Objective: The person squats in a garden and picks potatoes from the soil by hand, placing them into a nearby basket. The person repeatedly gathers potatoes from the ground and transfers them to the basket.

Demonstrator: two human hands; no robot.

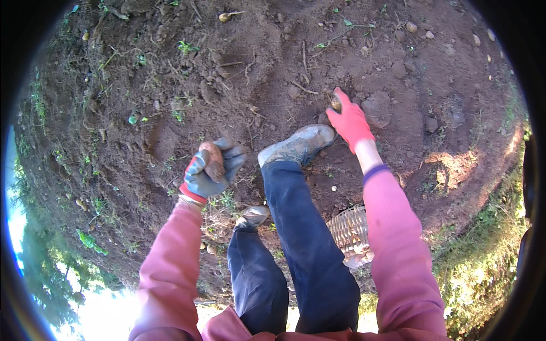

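Note:
In a grey-palmed, red-backed work glove, my left hand (212,170) is turned palm up, its fingers curled around soil-coated potatoes (214,167). My right hand (352,123), in a red glove, reaches down to the soil just beyond my forward shoe. Thumb and index finger are spread on either side of a small potato (336,103) on the ground; whether they touch it is hard to make out. A large clod (377,109) lies right beside that hand.
A wicker basket (349,228) with potatoes at its mouth lies partly hidden behind my right sleeve. My forward shoe (298,144) and rear shoe (254,215) stand on loose soil. Another potato (225,17) lies farther off, and several pale lumps dot the upper right. Grass (477,277) borders the soil.

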